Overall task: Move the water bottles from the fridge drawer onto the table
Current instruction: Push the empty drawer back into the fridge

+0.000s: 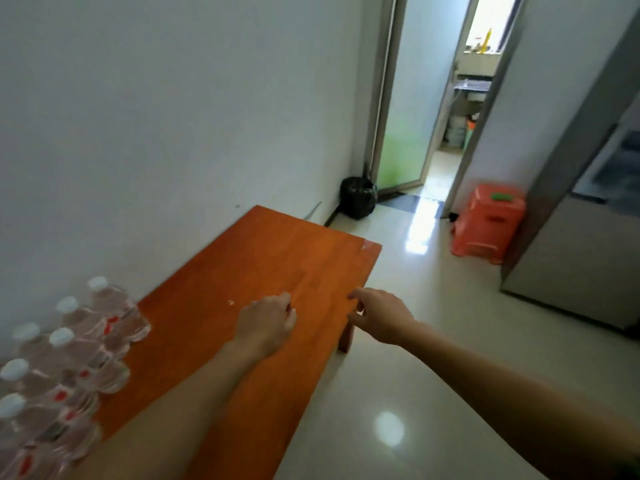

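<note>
Several clear water bottles [65,362] with white caps and red labels stand in a cluster at the near left end of the orange wooden table [277,258], against the wall. My left hand [268,322] hovers over the middle of the table with loosely curled fingers, holding nothing. My right hand [379,317] reaches out over the table's right edge, fingers relaxed and empty. The grey fridge [571,258] stands at the right, partly cut off by the frame; its drawer is not clearly visible.
A red plastic stool [488,223] with a small green item on top sits beside the fridge. A black bag [358,197] lies in the corner by an open doorway [446,161]. Glossy pale floor tiles [415,341] stretch between table and fridge.
</note>
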The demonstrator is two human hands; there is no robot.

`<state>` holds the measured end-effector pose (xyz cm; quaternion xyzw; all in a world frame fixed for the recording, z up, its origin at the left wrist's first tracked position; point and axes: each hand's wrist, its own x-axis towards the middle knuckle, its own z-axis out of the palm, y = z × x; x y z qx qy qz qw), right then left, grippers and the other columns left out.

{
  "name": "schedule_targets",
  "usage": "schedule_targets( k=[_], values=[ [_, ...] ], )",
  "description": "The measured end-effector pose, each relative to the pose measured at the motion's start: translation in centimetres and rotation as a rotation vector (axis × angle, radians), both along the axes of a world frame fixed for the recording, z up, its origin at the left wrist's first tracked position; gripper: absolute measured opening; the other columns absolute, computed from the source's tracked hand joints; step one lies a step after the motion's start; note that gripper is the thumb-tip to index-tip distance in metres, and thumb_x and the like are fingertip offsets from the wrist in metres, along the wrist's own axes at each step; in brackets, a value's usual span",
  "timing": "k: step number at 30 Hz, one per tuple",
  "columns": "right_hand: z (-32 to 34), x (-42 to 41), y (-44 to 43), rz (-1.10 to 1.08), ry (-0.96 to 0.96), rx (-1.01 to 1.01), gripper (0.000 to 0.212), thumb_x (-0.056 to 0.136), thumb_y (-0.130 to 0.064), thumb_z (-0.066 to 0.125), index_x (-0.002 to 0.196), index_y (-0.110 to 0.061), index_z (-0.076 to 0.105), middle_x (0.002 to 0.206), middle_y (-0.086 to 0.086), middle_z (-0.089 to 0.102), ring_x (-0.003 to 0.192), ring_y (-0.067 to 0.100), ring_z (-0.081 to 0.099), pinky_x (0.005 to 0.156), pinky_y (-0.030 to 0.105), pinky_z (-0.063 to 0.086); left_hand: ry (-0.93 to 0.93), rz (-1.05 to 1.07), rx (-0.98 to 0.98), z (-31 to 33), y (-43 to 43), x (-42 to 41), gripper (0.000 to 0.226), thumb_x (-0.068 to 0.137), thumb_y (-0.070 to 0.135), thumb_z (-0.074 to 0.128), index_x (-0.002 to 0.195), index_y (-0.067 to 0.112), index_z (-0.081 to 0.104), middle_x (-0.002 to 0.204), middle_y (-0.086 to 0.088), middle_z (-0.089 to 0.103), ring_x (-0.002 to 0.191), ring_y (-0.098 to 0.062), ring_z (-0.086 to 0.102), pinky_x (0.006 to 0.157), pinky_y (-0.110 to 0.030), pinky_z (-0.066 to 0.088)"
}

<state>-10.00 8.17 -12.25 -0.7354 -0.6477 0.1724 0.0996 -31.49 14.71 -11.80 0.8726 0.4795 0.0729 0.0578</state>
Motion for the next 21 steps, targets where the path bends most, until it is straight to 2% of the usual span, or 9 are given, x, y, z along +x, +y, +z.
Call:
schedule_targets(
  k=[3, 6, 8, 11, 16, 19, 21],
  values=[
    [0.0, 7.5, -5.1, -0.121, -0.040, 0.031, 0.039, 0.092, -0.040, 0.057, 0.129, -0.026, 0.053, 0.112, -0.004, 0.064, 0.090, 0.013, 0.057, 0.072, 0.025, 0.041, -0.009, -0.097, -0.024, -0.4, -2.4, 8.4, 0.020, 0.096, 0.035, 0.044, 0.097, 0.019, 0.056, 0.090, -0.002, 0.065, 0.078, -0.020, 0.062, 0.063, -0.029, 0.046],
    [-0.4, 14.5, -9.5, -0.269, -0.046, 0.029, 0.042, 0.090, -0.044, 0.057, 0.129, -0.028, 0.053, 0.111, -0.007, 0.065, 0.095, 0.014, 0.061, 0.076, 0.030, 0.048, -0.033, -0.190, -0.103, -1.1, -4.5, 16.2, 0.018, 0.096, 0.036, 0.047, 0.092, 0.021, 0.057, 0.082, 0.003, 0.062, 0.067, -0.012, 0.059, 0.058, -0.023, 0.047],
    [-0.6, 18.5, -11.6, -0.345, -0.038, 0.027, 0.043, 0.090, -0.045, 0.057, 0.130, -0.029, 0.053, 0.110, -0.007, 0.065, 0.095, 0.014, 0.061, 0.079, 0.032, 0.051, -0.040, -0.268, -0.131, -1.3, -5.1, 21.0, 0.019, 0.095, 0.037, 0.049, 0.094, 0.022, 0.059, 0.086, 0.002, 0.066, 0.070, -0.013, 0.063, 0.065, -0.029, 0.056],
    [-1.0, 24.4, -13.6, -0.462, -0.012, 0.051, 0.044, 0.090, -0.043, 0.058, 0.131, -0.027, 0.053, 0.110, -0.004, 0.066, 0.095, 0.015, 0.062, 0.079, 0.031, 0.050, -0.040, -0.361, -0.113, -1.5, -4.9, 28.3, 0.020, 0.094, 0.038, 0.049, 0.098, 0.022, 0.059, 0.087, 0.000, 0.068, 0.072, -0.015, 0.064, 0.071, -0.035, 0.057],
    [-2.3, 34.0, -14.2, -0.631, -0.003, 0.051, 0.044, 0.089, -0.043, 0.059, 0.129, -0.026, 0.053, 0.108, -0.003, 0.064, 0.090, 0.014, 0.059, 0.074, 0.027, 0.045, 0.002, -0.517, -0.082, -2.5, -2.8, 40.3, 0.023, 0.092, 0.038, 0.046, 0.099, 0.020, 0.059, 0.093, -0.002, 0.068, 0.081, -0.023, 0.063, 0.075, -0.034, 0.053],
    [-2.1, 39.7, -13.2, -0.729, -0.005, 0.068, 0.044, 0.090, -0.042, 0.059, 0.130, -0.026, 0.053, 0.107, -0.004, 0.063, 0.088, 0.011, 0.057, 0.075, 0.028, 0.047, 0.033, -0.609, -0.064, -1.9, -0.7, 47.4, 0.022, 0.095, 0.034, 0.044, 0.101, 0.018, 0.058, 0.094, -0.002, 0.066, 0.080, -0.022, 0.057, 0.067, -0.031, 0.041],
    [-1.5, 43.1, -12.6, -0.789, -0.004, 0.068, 0.044, 0.090, -0.042, 0.058, 0.131, -0.025, 0.053, 0.107, -0.004, 0.063, 0.089, 0.011, 0.056, 0.076, 0.028, 0.048, 0.030, -0.674, -0.057, -1.0, 0.7, 51.9, 0.022, 0.095, 0.034, 0.043, 0.100, 0.018, 0.057, 0.094, -0.001, 0.066, 0.077, -0.020, 0.054, 0.066, -0.030, 0.039]
  ],
)
